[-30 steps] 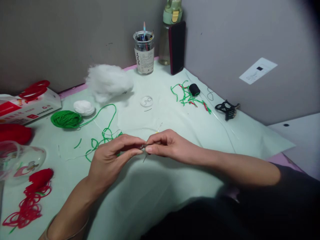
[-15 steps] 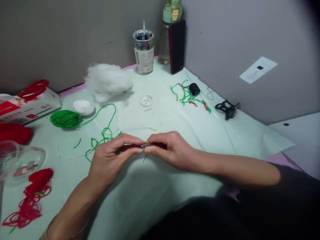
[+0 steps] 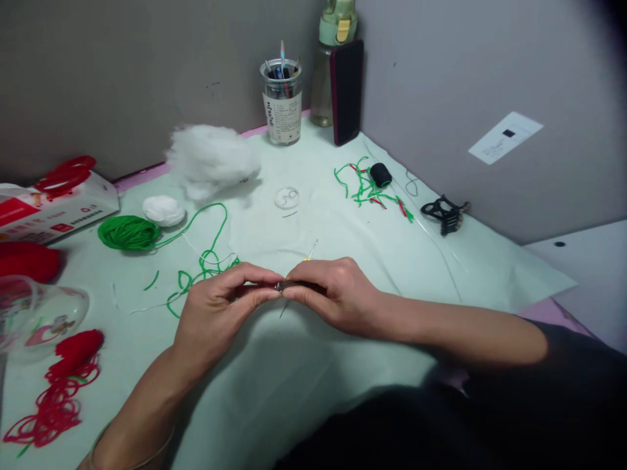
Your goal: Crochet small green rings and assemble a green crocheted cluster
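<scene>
My left hand (image 3: 215, 300) and my right hand (image 3: 337, 290) meet fingertip to fingertip above the table's middle. Between their pinched thumbs and fingers is a small dark piece with a shiny metal end (image 3: 279, 286); its kind I cannot make out, since the fingers cover most of it. A thin metal tool with a yellow part (image 3: 307, 259) shows behind my right hand, its middle hidden; a thin dark tip pokes out below the fingers. Tangled green yarn (image 3: 210, 261) runs beside my left hand to a green ball (image 3: 128, 233).
White stuffing (image 3: 210, 160), a white yarn ball (image 3: 164, 211) and red yarn (image 3: 59, 391) lie around, with a clear plastic container (image 3: 59, 313) at left. Farther off are a pen cup (image 3: 283, 111), bottle (image 3: 321, 85), phone (image 3: 347, 91), black thread spool (image 3: 381, 175), yarn scraps (image 3: 365, 189) and black hair claw (image 3: 445, 214).
The small dark piece is turned slightly between the fingertips, and its metal end shows a little differently. Both hands stay almost in place.
</scene>
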### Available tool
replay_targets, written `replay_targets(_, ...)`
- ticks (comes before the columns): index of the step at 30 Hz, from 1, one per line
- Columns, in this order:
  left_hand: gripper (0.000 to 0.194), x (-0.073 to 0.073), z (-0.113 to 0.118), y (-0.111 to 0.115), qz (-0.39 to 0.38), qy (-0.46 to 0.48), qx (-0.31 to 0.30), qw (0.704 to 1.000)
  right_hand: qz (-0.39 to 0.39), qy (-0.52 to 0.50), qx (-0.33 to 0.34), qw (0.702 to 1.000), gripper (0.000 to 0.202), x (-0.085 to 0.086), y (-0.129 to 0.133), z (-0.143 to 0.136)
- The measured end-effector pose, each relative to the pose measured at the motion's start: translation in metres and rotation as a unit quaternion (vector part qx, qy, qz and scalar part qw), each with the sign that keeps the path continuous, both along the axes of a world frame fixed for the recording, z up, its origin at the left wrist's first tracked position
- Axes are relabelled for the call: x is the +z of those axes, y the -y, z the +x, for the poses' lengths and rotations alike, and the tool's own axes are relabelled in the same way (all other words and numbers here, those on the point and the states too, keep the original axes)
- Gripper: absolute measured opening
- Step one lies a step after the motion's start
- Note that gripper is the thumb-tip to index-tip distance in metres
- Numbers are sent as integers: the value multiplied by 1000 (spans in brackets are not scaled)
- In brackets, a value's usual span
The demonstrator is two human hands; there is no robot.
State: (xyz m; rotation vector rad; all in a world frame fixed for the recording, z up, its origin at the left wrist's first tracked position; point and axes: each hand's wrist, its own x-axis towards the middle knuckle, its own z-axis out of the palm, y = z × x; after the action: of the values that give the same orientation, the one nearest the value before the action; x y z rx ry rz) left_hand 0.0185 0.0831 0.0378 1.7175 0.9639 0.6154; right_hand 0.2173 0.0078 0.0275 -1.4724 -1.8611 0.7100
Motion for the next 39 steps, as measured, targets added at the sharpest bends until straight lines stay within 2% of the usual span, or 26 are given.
replay_targets(3,7,0,1,0,-27,4,9,1000,-31,-5,7,999,26,4,-2,2)
replay_targets(5,9,0,1,-1,-48,13,15,999,-89,-34,19,995,26,10,-5,6)
replay_targets(9,12,-2,2,-3,-65,26,22,997,-210,-139,72,965,34,23,-13,17)
replay_targets(12,20,-3,3,-6,-109,45,33,993,-237,-187,74,950,36,26,-16,21)
replay_targets(15,31,-4,5,-8,-189,88,34,977,-195,-241,24,950,34,22,-17,19)
replay_targets(18,32,-5,7,-7,-252,121,15,960,-138,-276,-15,951,28,17,-16,15)
replay_targets(22,30,-6,10,-5,-296,146,-10,944,-120,-264,1,957,22,11,-13,10)
replay_targets(25,27,-7,12,-3,-309,144,-21,940,-65,-221,15,973,14,6,-11,8)
replay_targets(30,24,-10,11,-3,-306,143,-43,940,36,-121,26,992,7,-1,-8,8)
replay_targets(39,14,-6,14,9,-196,92,-9,976,77,-30,1,997,13,-1,-6,8)
